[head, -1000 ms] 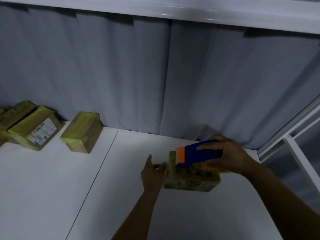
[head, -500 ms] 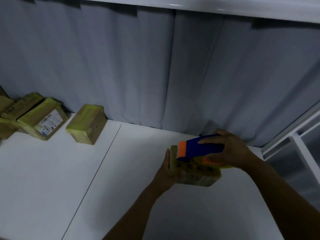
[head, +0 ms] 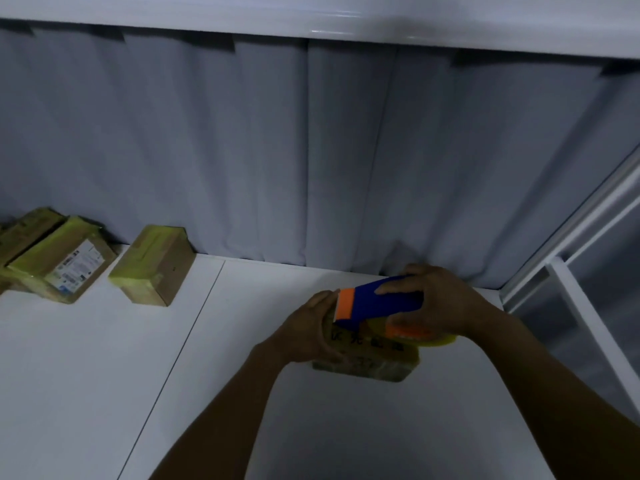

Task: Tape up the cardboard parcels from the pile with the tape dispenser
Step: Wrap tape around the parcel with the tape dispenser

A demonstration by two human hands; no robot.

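A small cardboard parcel (head: 372,358) wrapped in yellow tape, with dark printed characters on its near face, sits on the white table (head: 104,375) at centre right. My left hand (head: 306,329) grips the parcel's left end. My right hand (head: 440,303) holds a blue and orange tape dispenser (head: 377,303) on top of the parcel, its orange front edge at the parcel's left end. A yellow tape roll shows under my right hand.
Other taped parcels lie at the back left by the grey curtain: a single box (head: 152,266), a labelled one (head: 64,265) and another behind it (head: 24,230). A white metal frame (head: 585,306) stands at the right edge. A shelf runs overhead.
My left hand moved from open beside the parcel to gripping its left end. The dispenser stayed on top of the parcel in my right hand. The camera view shifted slightly.
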